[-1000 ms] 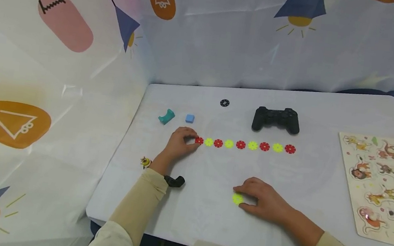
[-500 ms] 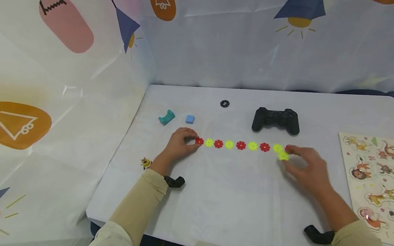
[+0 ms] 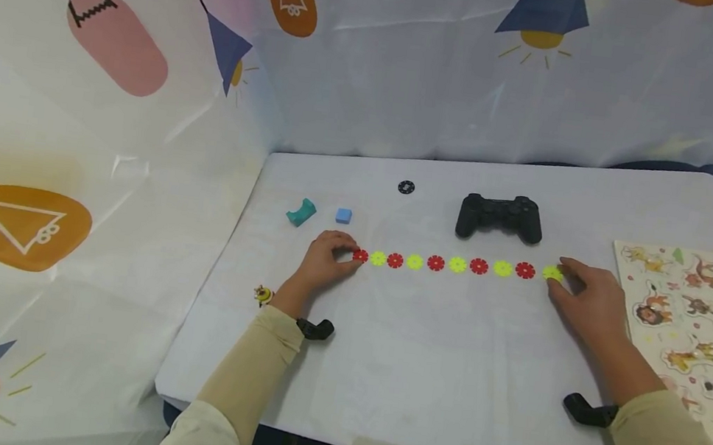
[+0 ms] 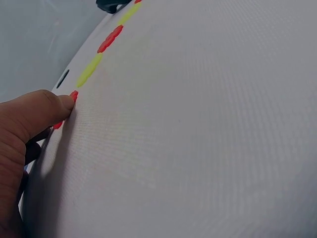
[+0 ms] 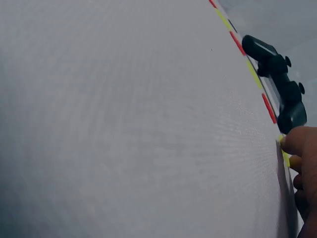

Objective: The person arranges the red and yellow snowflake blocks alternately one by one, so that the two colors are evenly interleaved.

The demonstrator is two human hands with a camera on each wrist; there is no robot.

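A row of red and yellow-green gear discs (image 3: 435,262) lies flat across the white table (image 3: 419,364). My left hand (image 3: 325,257) rests at the row's left end, thumb and fingers pinching the end red disc (image 3: 360,255); the thumb (image 4: 47,106) touches that red disc (image 4: 73,95) in the left wrist view. My right hand (image 3: 587,299) is at the right end, fingertips holding a yellow-green disc (image 3: 552,273) down beside the last red disc (image 3: 525,270). In the right wrist view the fingertips (image 5: 297,141) cover most of that yellow disc (image 5: 286,158).
A black game controller (image 3: 500,218) sits just behind the row, also seen as the controller (image 5: 275,69). Farther back lie a black disc (image 3: 406,187), a teal piece (image 3: 301,211) and a blue cube (image 3: 343,215). An animal puzzle board (image 3: 704,332) fills the right edge. A small yellow figure (image 3: 264,293) sits by my left wrist.
My right hand picked up a yellow-green disc from the front of the table and carried it to the right end of the row. The left hand stayed put.
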